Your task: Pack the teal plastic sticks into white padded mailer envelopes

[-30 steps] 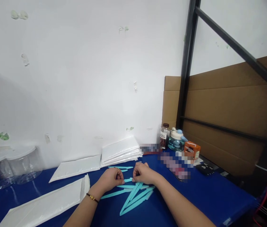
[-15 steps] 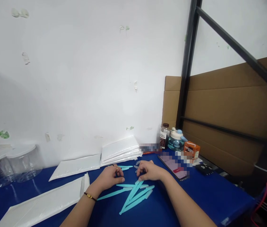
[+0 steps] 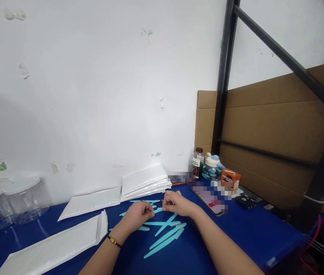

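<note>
A turquoise eyebrow razor [image 3: 158, 210] spans the gap between my two hands above the blue table. My left hand [image 3: 138, 217] is closed, thumb and fingers pinching the handle side. The fingertips of my right hand [image 3: 176, 203] are closed on its other end, where a cap or blade is mostly hidden. Below my hands lie several more turquoise razors with pale translucent ends, among them a front razor [image 3: 163, 245] and a crossed razor [image 3: 166, 225]. Behind and beside my left hand, further razors [image 3: 143, 201] are partly covered by it.
White padded mailers [image 3: 144, 181] are stacked by the wall, with single mailers [image 3: 55, 244] to the left. Clear tubs [image 3: 25, 202] stand far left. On the right are a phone [image 3: 207, 198], dark bottle [image 3: 197, 164], water bottle [image 3: 212, 170] and orange box [image 3: 230, 181].
My hands have come closer together, and a razor is now held between them. The pile has spread apart, with fewer razors crossing in front. The view has shifted slightly right.
</note>
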### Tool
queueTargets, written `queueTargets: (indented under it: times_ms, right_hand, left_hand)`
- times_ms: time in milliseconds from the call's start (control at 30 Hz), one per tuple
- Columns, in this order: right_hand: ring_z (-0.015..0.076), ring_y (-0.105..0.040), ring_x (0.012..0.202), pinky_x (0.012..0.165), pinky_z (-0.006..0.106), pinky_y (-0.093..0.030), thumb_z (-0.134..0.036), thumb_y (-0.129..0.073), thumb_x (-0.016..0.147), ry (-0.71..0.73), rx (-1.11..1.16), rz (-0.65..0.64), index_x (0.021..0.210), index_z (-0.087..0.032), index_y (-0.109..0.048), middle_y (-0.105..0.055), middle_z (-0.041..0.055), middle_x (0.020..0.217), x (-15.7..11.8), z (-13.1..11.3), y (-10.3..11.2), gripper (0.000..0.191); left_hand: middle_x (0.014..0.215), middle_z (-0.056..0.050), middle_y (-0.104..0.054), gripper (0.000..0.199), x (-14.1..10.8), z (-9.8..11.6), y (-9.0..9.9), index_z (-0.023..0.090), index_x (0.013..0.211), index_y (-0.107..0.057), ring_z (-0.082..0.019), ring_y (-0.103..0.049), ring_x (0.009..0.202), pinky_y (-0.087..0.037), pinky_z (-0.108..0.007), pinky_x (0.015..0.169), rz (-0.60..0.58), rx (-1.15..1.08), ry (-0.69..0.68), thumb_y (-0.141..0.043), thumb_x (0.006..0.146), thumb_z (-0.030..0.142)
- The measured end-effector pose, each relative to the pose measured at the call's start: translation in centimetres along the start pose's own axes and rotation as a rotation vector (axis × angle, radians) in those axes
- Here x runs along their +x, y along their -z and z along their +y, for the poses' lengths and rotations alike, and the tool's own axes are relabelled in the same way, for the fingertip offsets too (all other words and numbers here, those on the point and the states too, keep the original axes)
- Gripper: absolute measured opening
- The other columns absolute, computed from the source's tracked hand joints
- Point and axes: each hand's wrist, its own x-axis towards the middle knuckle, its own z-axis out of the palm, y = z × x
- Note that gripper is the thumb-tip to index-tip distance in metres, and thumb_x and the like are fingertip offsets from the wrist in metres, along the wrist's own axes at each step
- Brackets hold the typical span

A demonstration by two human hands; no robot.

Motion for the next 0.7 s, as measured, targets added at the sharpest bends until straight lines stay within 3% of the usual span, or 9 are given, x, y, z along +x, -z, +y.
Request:
queueTargets:
  times_ms: [200,367,467,533,633,700]
  right_hand:
    - [0.0171,-0.052,0.085,0.083,0.034,-0.028,-0.031,-0.058,0.08,-0.152,-0.077,0.122,0.074,-0.02,-0.068,-0.058,0.0021,0.088,0.0,1.9,0.5,0.015]
    - [0.0166,-0.053,0.079,0.086,0.036,-0.029,-0.037,-0.072,0.065,-0.183,-0.062,0.035,0.078,-0.022,-0.068,-0.057,-0.0007,0.087,-1.4,2.9,1.6,0.02]
    - [0.0154,-0.054,0.076,0.091,0.038,-0.028,-0.031,-0.077,0.058,-0.184,-0.055,-0.079,0.073,-0.022,-0.068,-0.057,-0.0015,0.086,-2.1,3.2,1.9,0.019]
    - [0.0145,-0.054,0.073,0.089,0.037,-0.031,-0.029,-0.075,0.06,-0.185,-0.032,-0.089,0.069,-0.021,-0.068,-0.058,-0.0009,0.084,-2.2,3.1,1.9,0.015]
    - [0.0133,-0.054,0.066,0.071,0.027,-0.04,-0.03,-0.071,0.065,-0.157,0.094,-0.072,0.071,-0.018,-0.066,-0.06,-0.0005,0.075,-1.7,2.6,1.4,0.014]
    - [0.0125,-0.052,0.062,0.058,0.022,-0.039,-0.03,-0.068,0.069,-0.135,0.194,-0.043,0.074,-0.017,-0.066,-0.06,-0.0008,0.069,-1.1,2.1,0.9,0.015]
  left_hand:
    - [0.084,-0.001,-0.065,0.016,-0.2,-2.2,1.2,0.024,0.08,-0.067,-0.018,-0.055,0.083,-0.035,-0.026,0.072,0.14,0.155,0.081,-0.053,0.077,0.031]
    - [0.093,-0.002,-0.061,0.026,-0.4,-2.1,1.2,0.025,0.098,-0.063,-0.019,-0.054,0.09,-0.036,-0.026,0.076,0.238,0.108,0.088,-0.058,0.075,0.034]
    - [0.086,-0.001,-0.061,0.021,-0.7,-0.2,0.9,0.024,0.088,-0.064,-0.016,-0.054,0.08,-0.036,-0.024,0.069,0.162,0.033,0.004,-0.055,0.078,0.04]
    - [0.082,0.0,-0.061,0.024,-0.9,1.0,0.5,0.024,0.085,-0.064,-0.015,-0.053,0.075,-0.035,-0.024,0.065,0.106,0.009,-0.041,-0.053,0.079,0.044]
    - [0.079,0.001,-0.061,0.026,-1.1,2.1,0.1,0.023,0.081,-0.064,-0.015,-0.053,0.073,-0.033,-0.023,0.063,0.036,0.001,-0.092,-0.048,0.082,0.044]
    - [0.078,0.001,-0.061,0.022,-1.1,2.2,0.0,0.023,0.083,-0.062,-0.014,-0.053,0.073,-0.033,-0.023,0.063,0.038,0.02,-0.083,-0.049,0.083,0.04]
